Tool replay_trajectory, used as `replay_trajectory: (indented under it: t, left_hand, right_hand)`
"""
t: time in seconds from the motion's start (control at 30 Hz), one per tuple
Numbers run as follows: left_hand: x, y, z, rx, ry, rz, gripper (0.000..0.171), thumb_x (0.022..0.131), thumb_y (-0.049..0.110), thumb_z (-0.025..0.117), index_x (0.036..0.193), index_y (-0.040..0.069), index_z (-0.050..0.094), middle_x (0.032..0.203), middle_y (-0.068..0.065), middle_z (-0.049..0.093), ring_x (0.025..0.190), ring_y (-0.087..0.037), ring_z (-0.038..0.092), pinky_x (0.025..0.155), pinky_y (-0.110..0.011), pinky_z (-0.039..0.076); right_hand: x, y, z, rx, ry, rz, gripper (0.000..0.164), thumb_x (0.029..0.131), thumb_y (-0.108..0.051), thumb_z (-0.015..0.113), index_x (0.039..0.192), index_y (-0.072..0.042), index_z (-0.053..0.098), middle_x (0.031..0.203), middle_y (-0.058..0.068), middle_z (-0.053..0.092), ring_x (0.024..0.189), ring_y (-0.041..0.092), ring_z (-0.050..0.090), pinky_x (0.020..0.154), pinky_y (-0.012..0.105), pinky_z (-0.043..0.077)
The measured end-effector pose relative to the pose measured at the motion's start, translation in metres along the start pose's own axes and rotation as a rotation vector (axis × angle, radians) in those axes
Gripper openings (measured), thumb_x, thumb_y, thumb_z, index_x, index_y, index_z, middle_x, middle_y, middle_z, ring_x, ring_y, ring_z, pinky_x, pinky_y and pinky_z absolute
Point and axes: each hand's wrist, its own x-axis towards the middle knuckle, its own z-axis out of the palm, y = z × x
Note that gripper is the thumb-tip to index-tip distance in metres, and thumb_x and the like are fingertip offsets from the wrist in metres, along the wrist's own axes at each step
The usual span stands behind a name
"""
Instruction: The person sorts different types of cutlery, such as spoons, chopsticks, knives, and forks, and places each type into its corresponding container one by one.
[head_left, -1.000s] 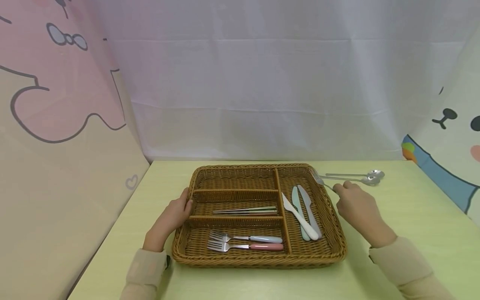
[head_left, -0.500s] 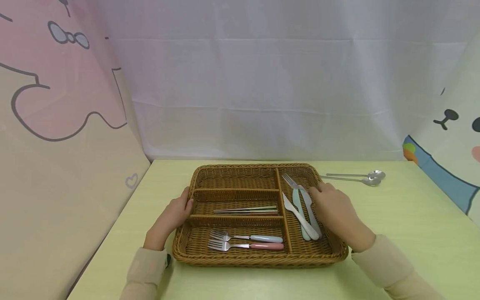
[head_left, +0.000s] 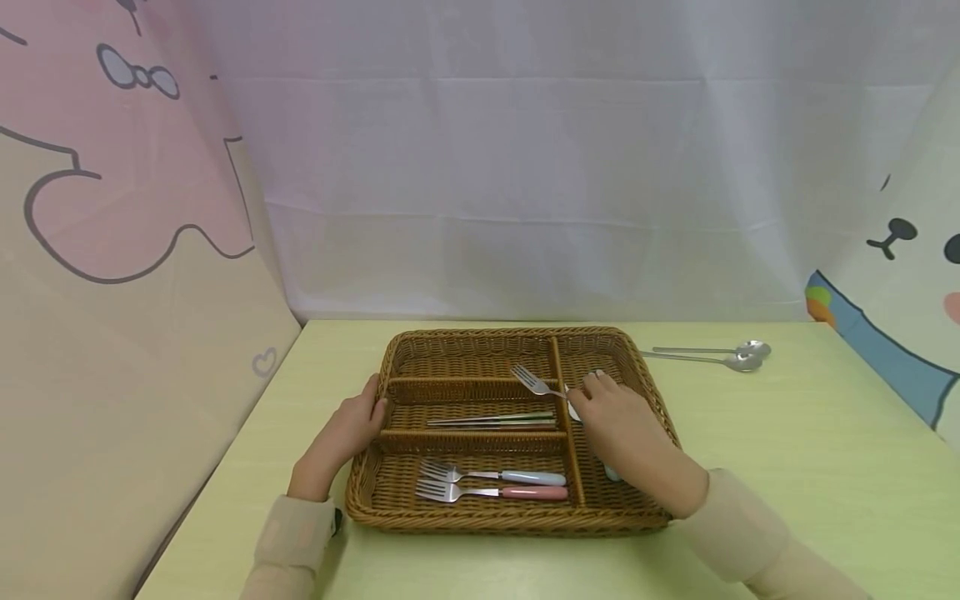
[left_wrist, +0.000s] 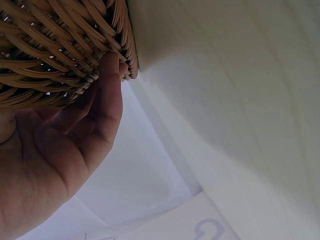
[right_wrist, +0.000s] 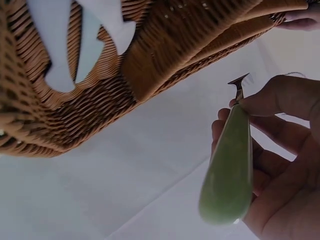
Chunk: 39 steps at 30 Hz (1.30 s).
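1. While the right hand (head_left: 618,425) pinches the steel fork with the pale green handle (right_wrist: 227,175) between thumb and curled fingertips, its tines (head_left: 528,382) hang in the air over the divider of the brown woven wicker tray (head_left: 420,512), so a loose pinch could let the fork tip and drop across 2 compartments
2. With the tines pointing left and slightly down, they could catch in the weave of the divider wall (head_left: 558,367) and jerk the handle out of the grip
3. Since the wrist sits low over the right compartment, it could nudge the pale knives (right_wrist: 82,37) lying there out of line
4. The left hand (head_left: 341,437) rests with relaxed, straight fingers against the tray's left rim; that light touch may not stop the tray sliding on the pale green table (head_left: 787,433) if the fork snags
5. A drop into the middle slot would land on the metal chopsticks (head_left: 491,420), not beside the 2 forks with blue and pink handles (head_left: 491,485)
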Motion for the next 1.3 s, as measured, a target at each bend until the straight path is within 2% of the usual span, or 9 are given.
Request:
replay_trajectory:
  t: [0.2, 0.43, 0.67, 0.77, 0.83, 0.9, 1.1, 1.3]
  left_hand:
    - [0.000, 0.000, 0.000, 0.002, -0.004, -0.005, 0.054, 0.098, 0.015, 0.035, 0.139, -0.014, 0.014, 0.049, -0.001, 0.040, 0.038, -0.011, 0.034, 0.042, -0.030, 0.036]
    - [0.001, -0.002, 0.002, -0.007, 0.008, 0.016, 0.054, 0.098, 0.014, 0.036, 0.139, -0.014, 0.015, 0.047, 0.000, 0.038, 0.037, -0.010, 0.032, 0.039, -0.028, 0.034]
    - [0.002, -0.003, 0.003, -0.017, 0.008, 0.021, 0.054, 0.098, 0.014, 0.036, 0.138, -0.014, 0.015, 0.047, 0.000, 0.039, 0.036, -0.010, 0.031, 0.037, -0.027, 0.032]
    - [0.002, -0.003, 0.003, -0.017, 0.006, 0.014, 0.054, 0.098, 0.014, 0.036, 0.139, -0.014, 0.015, 0.046, 0.001, 0.038, 0.036, -0.010, 0.030, 0.037, -0.027, 0.031]
    - [0.002, -0.003, 0.003, -0.017, 0.006, 0.012, 0.054, 0.098, 0.014, 0.036, 0.139, -0.014, 0.014, 0.046, 0.001, 0.037, 0.036, -0.010, 0.029, 0.037, -0.026, 0.031]
    - [0.001, -0.004, 0.003, -0.013, 0.008, 0.016, 0.054, 0.098, 0.014, 0.036, 0.139, -0.014, 0.014, 0.046, 0.001, 0.037, 0.036, -0.010, 0.029, 0.037, -0.026, 0.031]
    - [0.002, -0.003, 0.003, -0.009, 0.007, 0.016, 0.054, 0.098, 0.015, 0.036, 0.139, -0.014, 0.013, 0.046, 0.001, 0.036, 0.036, -0.009, 0.029, 0.038, -0.026, 0.031]
    - [0.001, -0.003, 0.003, 0.000, 0.007, 0.010, 0.054, 0.098, 0.015, 0.036, 0.139, -0.014, 0.014, 0.047, 0.001, 0.037, 0.036, -0.010, 0.030, 0.038, -0.027, 0.032]
  right_hand:
    - [0.008, -0.015, 0.000, 0.039, -0.023, -0.040, 0.021, 0.065, 0.011, 0.069, 0.079, -0.002, 0.060, 0.071, 0.011, 0.054, 0.061, 0.022, 0.046, 0.045, 0.031, 0.044]
    - [0.014, -0.030, 0.003, 0.059, -0.076, -0.118, 0.019, 0.068, 0.008, 0.070, 0.084, -0.002, 0.064, 0.073, 0.008, 0.055, 0.064, 0.019, 0.049, 0.049, 0.028, 0.047]
    - [0.015, -0.040, 0.005, 0.061, -0.143, -0.220, 0.031, 0.067, 0.005, 0.072, 0.094, -0.006, 0.062, 0.079, 0.005, 0.059, 0.069, 0.017, 0.051, 0.055, 0.027, 0.049]
    - [0.016, -0.044, 0.005, 0.063, -0.162, -0.257, 0.033, 0.073, -0.022, 0.075, 0.100, -0.008, 0.061, 0.082, 0.005, 0.061, 0.072, 0.017, 0.053, 0.058, 0.027, 0.051]
    - [0.017, -0.047, 0.005, 0.073, -0.172, -0.269, 0.040, 0.075, -0.039, 0.070, 0.099, -0.009, 0.062, 0.083, 0.004, 0.061, 0.072, 0.016, 0.054, 0.060, 0.027, 0.052]
    - [0.017, -0.050, 0.005, 0.081, -0.179, -0.278, 0.046, 0.076, -0.051, 0.064, 0.097, -0.010, 0.064, 0.083, 0.004, 0.061, 0.072, 0.015, 0.053, 0.060, 0.027, 0.052]
    - [0.019, -0.056, 0.004, 0.072, -0.225, -0.332, 0.028, 0.079, -0.040, 0.066, 0.089, -0.014, 0.069, 0.087, 0.002, 0.062, 0.074, 0.014, 0.052, 0.060, 0.024, 0.050]
    - [0.020, -0.060, 0.008, 0.037, -0.293, -0.400, 0.026, 0.082, -0.041, 0.060, 0.084, -0.017, 0.070, 0.088, -0.001, 0.060, 0.076, 0.012, 0.053, 0.060, 0.024, 0.049]
